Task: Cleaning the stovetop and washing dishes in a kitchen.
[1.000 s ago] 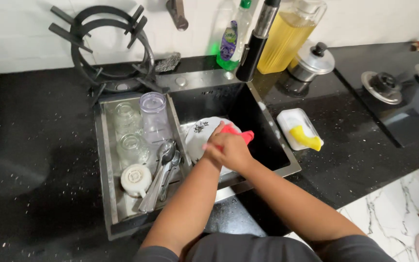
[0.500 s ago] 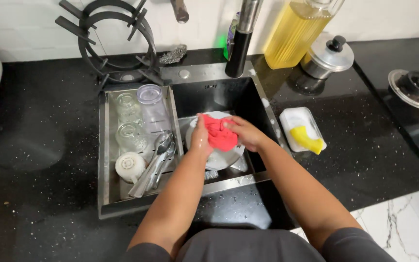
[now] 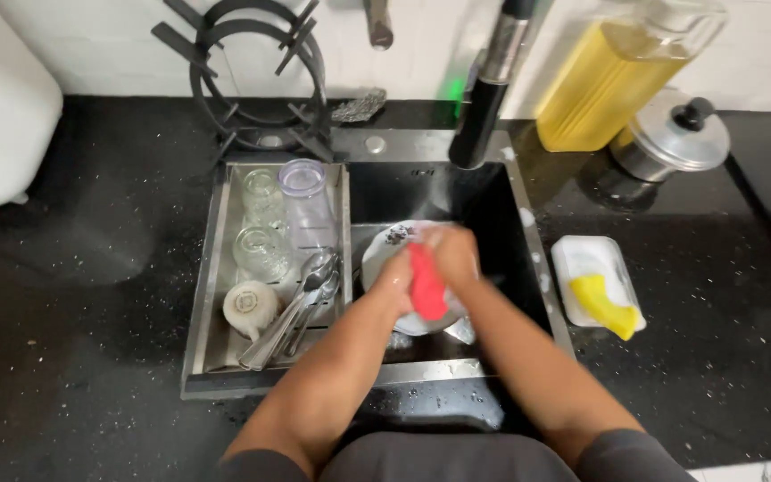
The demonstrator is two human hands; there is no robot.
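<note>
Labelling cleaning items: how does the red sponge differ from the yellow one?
The red sponge is gripped in the right hand and pressed on the white plate over the sink; the yellow sponge lies untouched in a white tray on the counter. The red one is partly hidden by fingers; the yellow one shows whole. The left hand steadies the plate. Both are brightly coloured.

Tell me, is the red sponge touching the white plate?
Touching. The head view shows the red sponge pressed flat on the white plate, held by the right hand, with no gap between them.
</note>
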